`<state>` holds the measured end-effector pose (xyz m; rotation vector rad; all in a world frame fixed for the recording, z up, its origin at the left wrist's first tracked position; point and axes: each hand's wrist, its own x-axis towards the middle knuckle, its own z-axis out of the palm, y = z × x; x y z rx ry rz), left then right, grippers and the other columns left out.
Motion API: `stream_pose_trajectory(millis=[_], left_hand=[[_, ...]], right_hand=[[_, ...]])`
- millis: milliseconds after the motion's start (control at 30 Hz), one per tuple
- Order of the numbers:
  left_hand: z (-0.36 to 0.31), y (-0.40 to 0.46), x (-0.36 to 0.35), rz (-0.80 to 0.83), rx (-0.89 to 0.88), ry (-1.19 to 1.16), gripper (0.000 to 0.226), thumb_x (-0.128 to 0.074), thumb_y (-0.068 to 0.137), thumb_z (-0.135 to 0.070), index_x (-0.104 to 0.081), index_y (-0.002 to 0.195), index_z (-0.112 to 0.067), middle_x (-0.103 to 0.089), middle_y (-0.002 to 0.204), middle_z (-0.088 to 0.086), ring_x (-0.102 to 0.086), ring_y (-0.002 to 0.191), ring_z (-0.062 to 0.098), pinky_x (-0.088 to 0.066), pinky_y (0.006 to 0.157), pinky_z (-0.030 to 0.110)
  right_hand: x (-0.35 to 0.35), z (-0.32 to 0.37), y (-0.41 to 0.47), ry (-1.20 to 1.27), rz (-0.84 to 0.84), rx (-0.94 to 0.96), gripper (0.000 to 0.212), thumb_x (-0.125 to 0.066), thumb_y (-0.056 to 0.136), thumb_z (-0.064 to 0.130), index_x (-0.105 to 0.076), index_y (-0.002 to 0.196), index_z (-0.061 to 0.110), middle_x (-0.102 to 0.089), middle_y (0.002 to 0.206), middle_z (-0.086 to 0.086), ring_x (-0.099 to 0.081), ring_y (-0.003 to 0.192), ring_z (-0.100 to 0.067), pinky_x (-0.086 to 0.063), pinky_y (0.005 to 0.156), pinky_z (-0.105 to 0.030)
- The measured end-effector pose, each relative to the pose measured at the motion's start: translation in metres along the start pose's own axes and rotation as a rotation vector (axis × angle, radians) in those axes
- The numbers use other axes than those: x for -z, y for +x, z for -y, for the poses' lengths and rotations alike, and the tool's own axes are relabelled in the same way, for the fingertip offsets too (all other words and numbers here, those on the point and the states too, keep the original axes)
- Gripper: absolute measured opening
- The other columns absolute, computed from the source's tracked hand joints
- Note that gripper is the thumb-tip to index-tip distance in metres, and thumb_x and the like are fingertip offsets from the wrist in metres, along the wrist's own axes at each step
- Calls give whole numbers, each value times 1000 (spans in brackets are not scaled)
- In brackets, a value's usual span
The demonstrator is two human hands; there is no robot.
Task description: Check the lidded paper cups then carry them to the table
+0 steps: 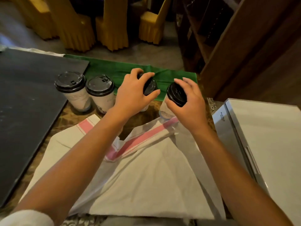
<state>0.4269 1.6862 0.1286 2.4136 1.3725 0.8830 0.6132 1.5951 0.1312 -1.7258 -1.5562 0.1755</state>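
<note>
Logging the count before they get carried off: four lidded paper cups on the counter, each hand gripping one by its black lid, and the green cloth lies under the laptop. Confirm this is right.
One detail is wrong. The head view shows the green cloth behind the cups, not under the laptop at the right. Otherwise correct: four lidded cups, the left hand and right hand each gripping one by its black lid.

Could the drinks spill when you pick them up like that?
Maybe. Each hand, left and right, grips only a cup's lid, so a loose lid might pop off. The right cup looks tilted, so it could leak. Two other cups stand close by and could get bumped.
</note>
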Motion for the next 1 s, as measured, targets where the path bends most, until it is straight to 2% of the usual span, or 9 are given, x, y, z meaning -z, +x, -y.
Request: stream_pose_trajectory(millis=[233,367,500,667,833,900,1000], left_hand=[[11,6,-16,70,14,66,66,-63,92,-63,-51,148,-28,-47,143,11,-49,122,33,-54,86,45],[15,7,-18,93,44,61,66,-61,94,-63,-50,149,-28,-47,144,11,-48,125,34,-53,91,46],[15,14,-16,114,75,100,68,-58,95,-63,-47,151,-27,-49,144,11,-47,129,33,-53,93,47],[12,15,-18,131,91,107,68,-58,96,-62,-46,153,-26,-49,145,11,-46,131,34,-52,96,48],[10,14,-23,118,79,153,67,-58,96,-62,-48,151,-25,-50,146,11,-46,132,33,-53,96,48],[7,16,-21,122,70,175,67,-57,97,-62,-48,151,-24,-49,148,11,-45,135,34,-53,100,50],[4,16,-20,101,73,153,69,-48,99,-66,-47,152,-22,-40,160,14,-37,145,37,-44,112,54]], right_hand=[[-34,-29,33,-37,7,-15,52,-78,88,32,-66,137,21,-42,161,-9,-41,146,-29,-42,117,-48],[-44,-38,30,3,0,-11,55,-76,90,39,-63,141,22,-36,164,-6,-38,150,-26,-45,116,-50],[-48,-42,31,-5,-13,27,56,-75,92,40,-60,144,21,-34,166,-6,-34,152,-25,-42,119,-46],[-45,-43,45,-104,94,85,56,-73,95,38,-59,146,19,-44,161,-9,-38,148,-30,-39,118,-47],[-38,-43,42,-185,155,103,60,-72,95,38,-54,151,22,-41,164,-7,-34,151,-31,-38,118,-48],[-34,-40,41,-229,185,117,64,-71,95,39,-51,153,23,-36,166,-8,-30,154,-33,-36,120,-51],[-29,-39,40,-221,159,77,73,-73,92,42,-45,157,23,-27,171,-11,-22,158,-33,-32,123,-52]])
